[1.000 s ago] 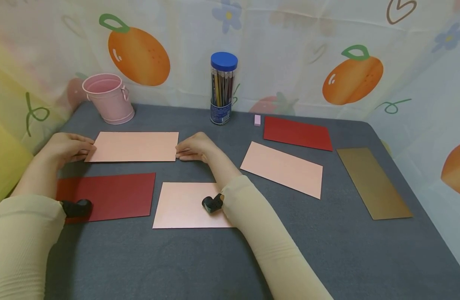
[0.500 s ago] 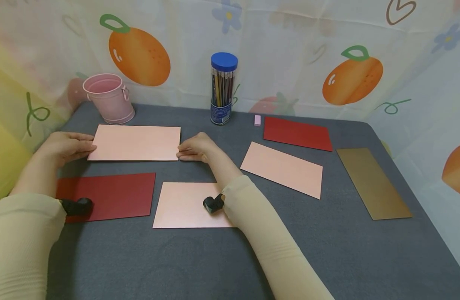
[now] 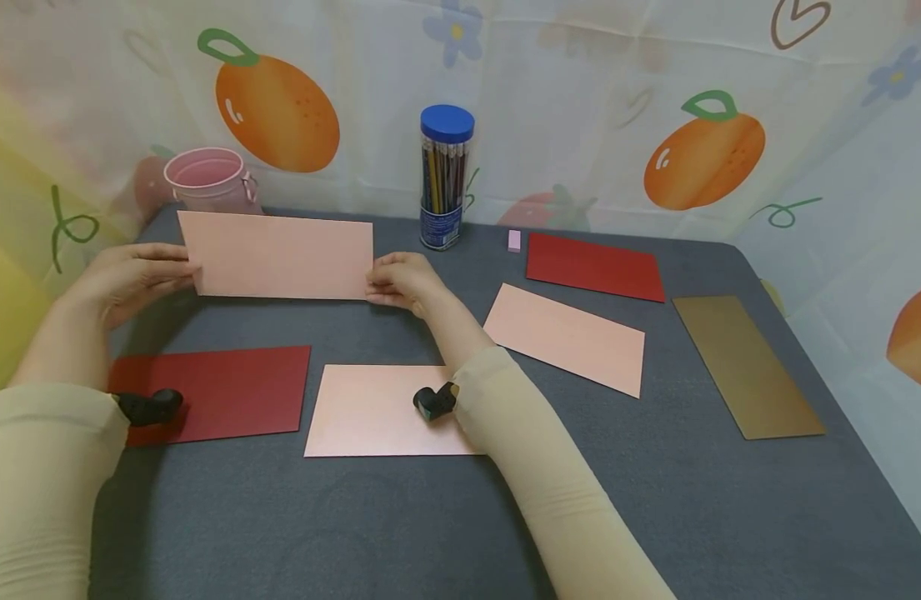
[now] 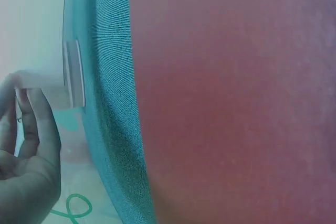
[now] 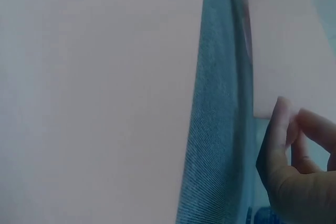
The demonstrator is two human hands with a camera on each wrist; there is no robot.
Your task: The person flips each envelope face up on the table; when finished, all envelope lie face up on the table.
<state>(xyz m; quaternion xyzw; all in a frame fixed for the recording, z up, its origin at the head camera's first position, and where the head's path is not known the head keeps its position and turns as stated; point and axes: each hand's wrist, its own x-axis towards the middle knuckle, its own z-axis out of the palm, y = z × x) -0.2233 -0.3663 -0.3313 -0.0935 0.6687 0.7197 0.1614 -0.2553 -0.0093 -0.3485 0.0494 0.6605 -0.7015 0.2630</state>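
A pale pink rectangular card [image 3: 280, 257] is raised off the table and tilted up between both hands. My left hand [image 3: 137, 279] pinches its left edge; in the left wrist view the fingertips [image 4: 39, 98] meet at the card's end. At the opposite edge, my right hand [image 3: 407, 282] pinches the card near its lower corner, also visible in the right wrist view [image 5: 294, 56]. Below the left forearm lies a red card [image 3: 227, 392], partly covered by the wrist camera. Another pink card [image 3: 370, 408] lies flat under the right wrist, its right end hidden by the sleeve.
Behind the raised card stands a pink bucket [image 3: 208, 179], its lower part hidden. A blue-lidded tub of pencils [image 3: 445, 179] is at the back, with a small lilac block [image 3: 514, 241]. Rightward lie a red card [image 3: 595, 267], a pink card [image 3: 568, 340] and a gold card [image 3: 748, 367].
Both hands have lifted the pink card from lying on the table and tilted it up toward the bucket, now covering the bucket's lower part. The other cards have stayed put.
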